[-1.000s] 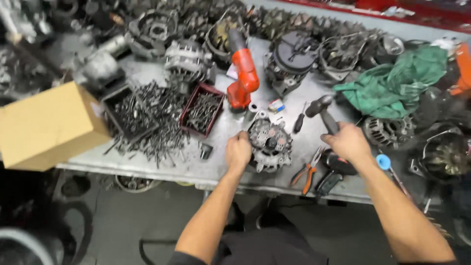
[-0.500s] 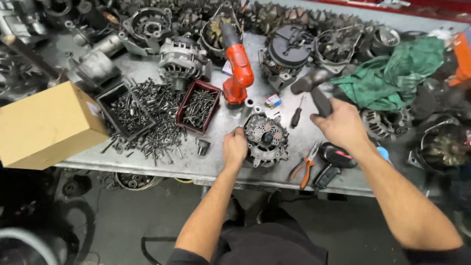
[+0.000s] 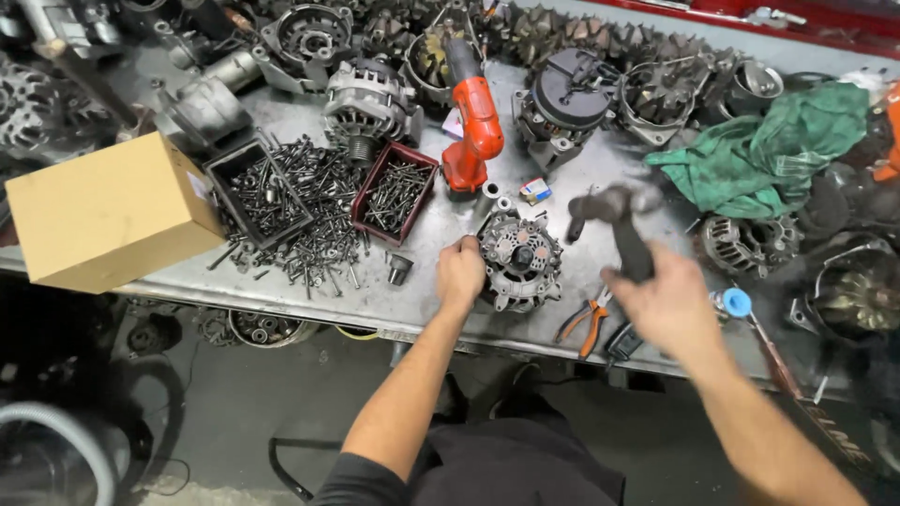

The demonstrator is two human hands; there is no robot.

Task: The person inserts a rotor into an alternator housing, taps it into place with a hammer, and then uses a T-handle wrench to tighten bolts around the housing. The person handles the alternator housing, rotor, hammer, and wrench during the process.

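One grey metal alternator housing sits near the front edge of the grey metal surface. The left hand rests curled against its left side. The right hand is closed around one dark-handled hammer, raised and blurred, just right of the housing. Two open trays of screws lie to the left, beside one tan cardboard box.
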